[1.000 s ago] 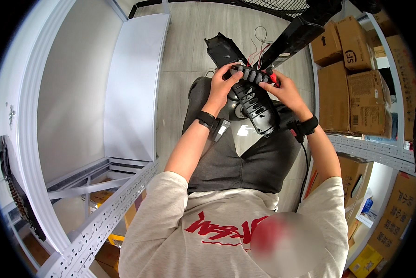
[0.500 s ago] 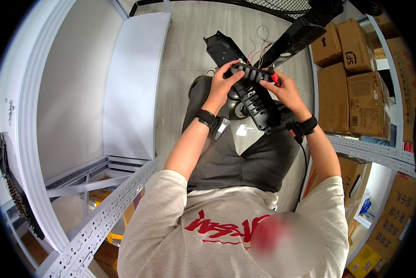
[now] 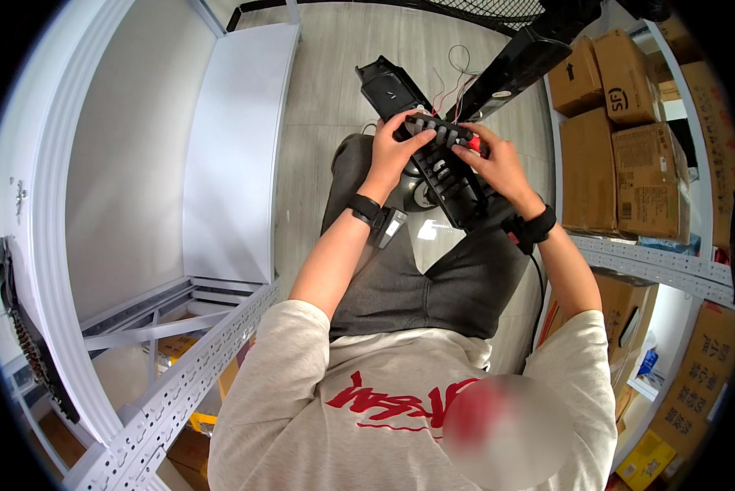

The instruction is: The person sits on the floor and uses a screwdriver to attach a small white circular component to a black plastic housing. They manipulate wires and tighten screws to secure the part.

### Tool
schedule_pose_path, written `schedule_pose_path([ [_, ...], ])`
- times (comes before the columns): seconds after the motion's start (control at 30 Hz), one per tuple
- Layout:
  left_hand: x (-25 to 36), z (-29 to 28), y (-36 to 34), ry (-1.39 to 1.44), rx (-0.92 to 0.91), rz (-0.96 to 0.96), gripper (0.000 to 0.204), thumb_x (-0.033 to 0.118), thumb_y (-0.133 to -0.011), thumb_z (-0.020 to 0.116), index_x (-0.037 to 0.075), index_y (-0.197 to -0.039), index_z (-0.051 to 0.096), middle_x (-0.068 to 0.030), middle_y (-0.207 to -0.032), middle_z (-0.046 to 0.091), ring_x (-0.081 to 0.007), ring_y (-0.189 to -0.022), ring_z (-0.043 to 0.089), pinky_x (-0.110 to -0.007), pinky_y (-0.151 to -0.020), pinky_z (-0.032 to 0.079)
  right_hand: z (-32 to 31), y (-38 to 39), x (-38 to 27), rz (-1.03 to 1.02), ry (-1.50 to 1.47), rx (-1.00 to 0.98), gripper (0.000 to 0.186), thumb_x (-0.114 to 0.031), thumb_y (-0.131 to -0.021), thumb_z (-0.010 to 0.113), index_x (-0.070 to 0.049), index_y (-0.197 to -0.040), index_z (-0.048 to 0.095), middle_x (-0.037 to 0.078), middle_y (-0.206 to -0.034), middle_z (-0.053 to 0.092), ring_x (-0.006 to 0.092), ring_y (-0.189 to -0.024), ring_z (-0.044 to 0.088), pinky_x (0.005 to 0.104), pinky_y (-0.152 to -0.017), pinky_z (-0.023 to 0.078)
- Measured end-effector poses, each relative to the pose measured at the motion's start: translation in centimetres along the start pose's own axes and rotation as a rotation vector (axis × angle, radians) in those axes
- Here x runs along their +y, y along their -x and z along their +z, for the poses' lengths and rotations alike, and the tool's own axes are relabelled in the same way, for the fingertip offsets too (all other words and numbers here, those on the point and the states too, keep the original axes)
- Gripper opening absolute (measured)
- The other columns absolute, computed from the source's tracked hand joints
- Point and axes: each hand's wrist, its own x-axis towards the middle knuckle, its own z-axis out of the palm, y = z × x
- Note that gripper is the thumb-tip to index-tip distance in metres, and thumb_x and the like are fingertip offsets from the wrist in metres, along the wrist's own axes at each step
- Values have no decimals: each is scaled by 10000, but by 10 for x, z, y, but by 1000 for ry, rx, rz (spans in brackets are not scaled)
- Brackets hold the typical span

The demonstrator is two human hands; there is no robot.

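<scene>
My left hand (image 3: 392,151) grips the left end of a black strip with grey buttons (image 3: 438,126). My right hand (image 3: 497,159) is closed at that strip’s right end around a red-and-black object (image 3: 475,141), perhaps a tool. Beneath them lies a long black slotted housing (image 3: 464,204) over my lap, on a round black part (image 3: 420,193). Beyond my left hand is another black plastic piece (image 3: 384,86). Thin red and white wires (image 3: 459,92) rise beside a long black column (image 3: 511,69) running to the upper right. Where my right fingertips press is partly hidden.
White shelving (image 3: 228,147) with a perforated rail (image 3: 187,368) stands left. Cardboard boxes (image 3: 646,184) fill metal shelves (image 3: 670,262) on the right. Grey floor tiles (image 3: 306,74) show beyond my knees. Black mesh (image 3: 482,12) is at the top. Wrist-strapped devices (image 3: 390,227) sit on both forearms.
My right hand and the red object have shifted slightly left and turned, the fingers now further over the strip. My left hand stays nearly in place on it.
</scene>
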Motion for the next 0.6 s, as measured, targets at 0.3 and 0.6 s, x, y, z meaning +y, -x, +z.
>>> schedule_pose_path([
  [0.3, 14, 5, 2, 318, -51, -78, 462, 266, -922, 758, 15, -1290, 635, -28, -1169, 622, -113, -1082, 576, -262, -968, 454, 3, -6, 18, 36, -296, 50, 459, -246, -862, 810, -15, -1227, 655, 98, -900, 715, 106, -815, 615, 291, -760, 512],
  [0.6, 11, -1, 1, 231, 70, -78, 394, 273, -1029, 613, 65, -1363, 598, -19, -1249, 633, -96, -1114, 589, -249, -931, 465, -9, 12, -17, -156, -17, 89, 446, -85, -839, 790, -62, -1259, 640, 129, -1085, 723, 216, -981, 708, 323, -850, 537],
])
